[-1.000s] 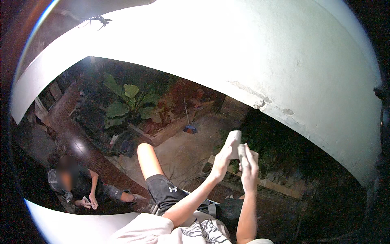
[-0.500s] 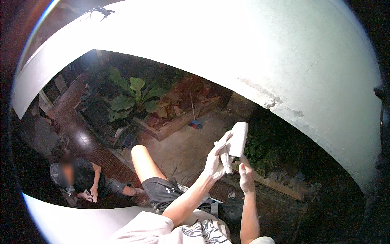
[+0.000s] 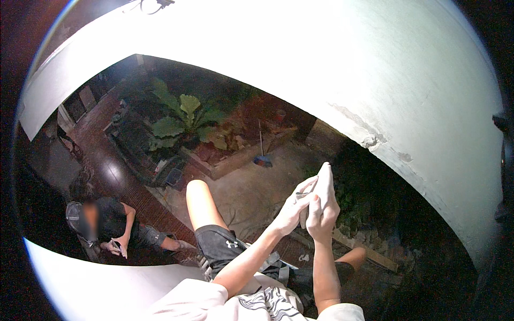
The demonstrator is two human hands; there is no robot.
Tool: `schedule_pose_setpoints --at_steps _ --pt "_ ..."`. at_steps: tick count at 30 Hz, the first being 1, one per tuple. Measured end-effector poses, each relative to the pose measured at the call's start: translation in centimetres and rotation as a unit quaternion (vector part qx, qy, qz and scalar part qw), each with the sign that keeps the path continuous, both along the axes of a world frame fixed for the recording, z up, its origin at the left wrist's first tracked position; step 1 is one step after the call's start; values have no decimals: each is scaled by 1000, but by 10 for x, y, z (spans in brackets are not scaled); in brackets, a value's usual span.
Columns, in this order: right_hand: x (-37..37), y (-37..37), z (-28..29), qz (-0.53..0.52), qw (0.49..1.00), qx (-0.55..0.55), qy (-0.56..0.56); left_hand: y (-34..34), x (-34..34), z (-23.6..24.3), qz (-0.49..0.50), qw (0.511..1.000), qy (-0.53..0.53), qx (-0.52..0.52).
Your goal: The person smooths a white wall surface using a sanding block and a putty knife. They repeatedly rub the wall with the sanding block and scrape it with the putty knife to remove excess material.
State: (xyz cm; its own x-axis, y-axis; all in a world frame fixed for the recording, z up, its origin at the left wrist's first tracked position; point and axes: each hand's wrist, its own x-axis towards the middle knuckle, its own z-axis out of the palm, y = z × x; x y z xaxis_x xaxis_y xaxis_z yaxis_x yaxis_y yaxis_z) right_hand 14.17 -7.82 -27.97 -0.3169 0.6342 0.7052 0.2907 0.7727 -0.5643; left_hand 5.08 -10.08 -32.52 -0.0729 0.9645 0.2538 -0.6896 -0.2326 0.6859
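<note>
a narrow, dull grey piece (image 3: 303,218) is between the person's palms, raised in front of the body; only a slim strip of it shows, so its full shape cannot be told. the bare left hand (image 3: 289,215), whitened with dust, closes against it from one side, and the bare right hand (image 3: 323,215), equally dusty, presses in from the other with its fingers straight and pointing up; exactly where each fingertip meets the piece is hidden. below are a white shirt with black wavy lines (image 3: 266,304) and black cloth shorts (image 3: 218,247) over a bent leg. beyond the hands, a long-handled broom with blue bristles (image 3: 262,160) stands on grey concrete ground (image 3: 241,187), near a large green broad-leaved plant (image 3: 188,107). at the lower left, a co-worker in a black shirt (image 3: 112,216) sits with both hands around a small pale object (image 3: 115,245). a smooth white curved wall (image 3: 417,91), chipped along its edge, arches over the top.
</note>
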Motion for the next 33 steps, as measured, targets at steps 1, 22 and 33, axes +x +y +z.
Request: schedule_pose_setpoints --at_steps 1,22,33 --pt "-4 1 7 26 997 76 -20 0 -2 0 -2 1000 18 18" --pt "-81 175 92 -60 774 454 -438 11 -53 -16 271 958 90 9" --pt "-167 190 83 -35 806 468 -360 2 -68 9 231 963 125 64"
